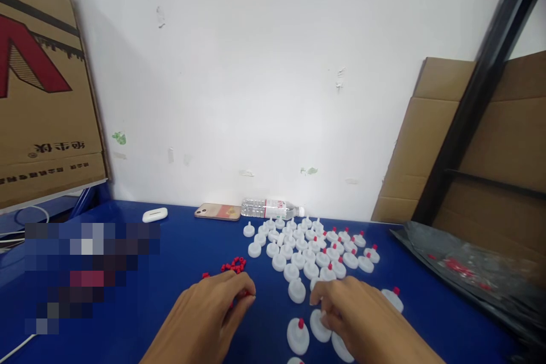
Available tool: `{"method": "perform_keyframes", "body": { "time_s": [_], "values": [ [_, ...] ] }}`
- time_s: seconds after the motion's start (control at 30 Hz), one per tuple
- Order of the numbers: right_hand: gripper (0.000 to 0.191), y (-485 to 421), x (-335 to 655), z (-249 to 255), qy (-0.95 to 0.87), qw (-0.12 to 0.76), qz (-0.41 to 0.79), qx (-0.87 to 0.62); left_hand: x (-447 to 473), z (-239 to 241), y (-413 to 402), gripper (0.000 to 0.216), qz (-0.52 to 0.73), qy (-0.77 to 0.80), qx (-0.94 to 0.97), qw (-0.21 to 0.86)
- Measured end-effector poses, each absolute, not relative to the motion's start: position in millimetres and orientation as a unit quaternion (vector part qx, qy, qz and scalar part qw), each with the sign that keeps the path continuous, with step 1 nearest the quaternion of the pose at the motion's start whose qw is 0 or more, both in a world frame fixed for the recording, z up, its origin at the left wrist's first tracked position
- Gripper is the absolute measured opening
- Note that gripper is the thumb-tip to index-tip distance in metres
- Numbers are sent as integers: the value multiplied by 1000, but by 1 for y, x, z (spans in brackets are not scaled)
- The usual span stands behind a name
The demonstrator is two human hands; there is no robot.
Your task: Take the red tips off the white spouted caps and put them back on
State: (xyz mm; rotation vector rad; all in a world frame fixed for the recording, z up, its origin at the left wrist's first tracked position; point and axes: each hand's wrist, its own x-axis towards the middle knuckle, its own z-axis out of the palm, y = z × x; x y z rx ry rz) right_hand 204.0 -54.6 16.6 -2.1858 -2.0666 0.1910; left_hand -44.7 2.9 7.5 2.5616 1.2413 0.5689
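Many white plastic caps (309,250) lie spread on the blue table (187,250), some with a small red tip fitted. A little heap of loose red tips (234,265) lies left of them. My left hand (213,307) rests palm down just below the red heap, fingers curled and pinched together over red pieces I can barely see. My right hand (358,318) lies over several white caps at the near edge, its fingertips closed on one white cap (318,296). A cap with a red tip (298,334) sits between my hands.
A phone (217,211), a lying water bottle (273,208) and a white earbud case (154,215) sit by the wall. Cardboard boxes (42,102) stand at left, flat cardboard (490,153) and a black post (482,91) at right, with a dark plastic bag (464,267) below.
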Motion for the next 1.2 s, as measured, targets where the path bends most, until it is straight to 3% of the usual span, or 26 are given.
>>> {"method": "perform_keyframes", "body": {
  "time_s": [0.23, 0.5, 0.87, 1.2],
  "values": [
    [20, -65, 203, 23, -678, 82, 101, -723, -46, 8, 2, 21, 202, 420, 876, 127],
    [13, -57, 201, 26, -763, 195, -69, -613, -42, 20, -6, 23, 246, 412, 868, 126],
    [15, -56, 197, 26, -760, 258, -36, -596, -38, 18, -9, 20, 352, 357, 858, 109],
    [15, -62, 188, 34, -786, 239, -22, -570, -32, 17, -15, 14, 368, 311, 868, 123]
  ]
}}
